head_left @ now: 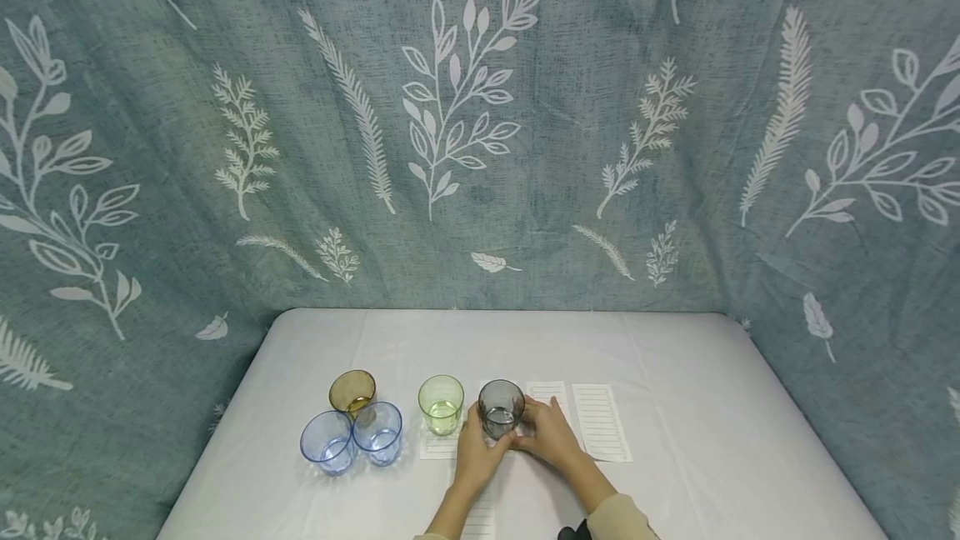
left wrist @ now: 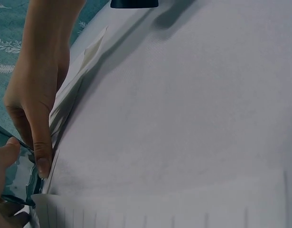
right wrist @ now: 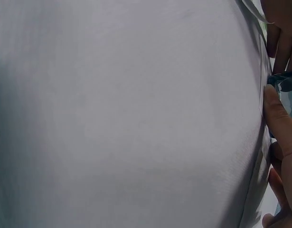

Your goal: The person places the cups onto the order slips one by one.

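A smoky grey glass [head_left: 501, 408] stands upright on the table between both hands. My left hand [head_left: 474, 458] holds its left side, with the thumb near the base in front. From the right, my right hand [head_left: 553, 436] grips the same glass low down, thumb towards the front. In the left wrist view part of the grey glass [left wrist: 22, 175] shows between the hands at the left edge. A green glass [head_left: 441, 403] stands just left of my left hand, on a lined paper slip [head_left: 438, 447]. Some fingers are hidden behind the grey glass.
Two blue glasses [head_left: 327, 442] and an amber glass [head_left: 352, 394] stand close together at the left. Lined paper slips [head_left: 602, 423] lie right of the hands, and another slip [head_left: 480, 521] lies at the front. A white cloth [head_left: 712, 440] covers the table; a patterned curtain [head_left: 555, 148] hangs behind.
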The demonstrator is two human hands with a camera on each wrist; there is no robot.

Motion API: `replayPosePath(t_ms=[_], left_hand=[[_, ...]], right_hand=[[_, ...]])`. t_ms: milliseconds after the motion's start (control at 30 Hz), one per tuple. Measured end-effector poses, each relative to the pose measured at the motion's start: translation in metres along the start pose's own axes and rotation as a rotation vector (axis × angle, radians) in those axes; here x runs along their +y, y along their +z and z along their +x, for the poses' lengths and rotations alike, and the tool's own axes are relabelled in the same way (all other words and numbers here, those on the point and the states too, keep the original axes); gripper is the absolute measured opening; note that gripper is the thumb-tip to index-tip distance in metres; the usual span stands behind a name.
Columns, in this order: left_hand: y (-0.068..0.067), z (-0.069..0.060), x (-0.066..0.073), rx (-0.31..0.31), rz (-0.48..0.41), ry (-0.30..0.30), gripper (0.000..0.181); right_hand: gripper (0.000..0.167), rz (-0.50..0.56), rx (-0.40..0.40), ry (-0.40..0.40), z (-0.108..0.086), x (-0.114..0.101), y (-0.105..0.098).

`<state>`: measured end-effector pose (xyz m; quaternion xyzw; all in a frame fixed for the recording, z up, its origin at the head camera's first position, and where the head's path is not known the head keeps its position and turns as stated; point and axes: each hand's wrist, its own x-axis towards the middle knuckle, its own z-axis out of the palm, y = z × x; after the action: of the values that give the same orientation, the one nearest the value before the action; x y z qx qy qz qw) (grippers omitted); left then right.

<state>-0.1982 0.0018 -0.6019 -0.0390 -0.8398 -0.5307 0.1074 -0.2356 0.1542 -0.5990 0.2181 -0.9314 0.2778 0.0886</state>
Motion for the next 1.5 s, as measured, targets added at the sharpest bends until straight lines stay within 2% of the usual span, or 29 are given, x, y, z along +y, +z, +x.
replayPosePath(t_ms=[200, 467, 700, 1033, 1267, 1500], left_hand=[[-0.001, -0.002, 0.002, -0.011, 0.025, -0.005, 0.073], [0.002, -0.002, 0.000, 0.007, 0.070, 0.007, 0.073], [0.003, -0.004, -0.001, 0.009, 0.086, -0.017, 0.074], [-0.001, -0.004, -0.003, -0.025, 0.052, 0.027, 0.079], [-0.005, -0.005, -0.003, -0.050, 0.005, 0.009, 0.085], [-0.006, -0.008, 0.003, -0.008, -0.001, 0.028, 0.088]], right_hand=[[0.048, -0.007, -0.003, -0.002, -0.001, 0.002, 0.001], [0.046, -0.011, 0.004, -0.023, -0.001, 0.004, 0.002], [0.048, -0.014, -0.001, -0.038, -0.002, 0.004, 0.003], [0.050, -0.019, 0.009, -0.039, -0.002, -0.001, 0.002], [0.060, 0.040, 0.014, 0.014, -0.002, -0.006, -0.005], [0.068, 0.110, 0.022, 0.048, -0.003, -0.007, -0.020]])
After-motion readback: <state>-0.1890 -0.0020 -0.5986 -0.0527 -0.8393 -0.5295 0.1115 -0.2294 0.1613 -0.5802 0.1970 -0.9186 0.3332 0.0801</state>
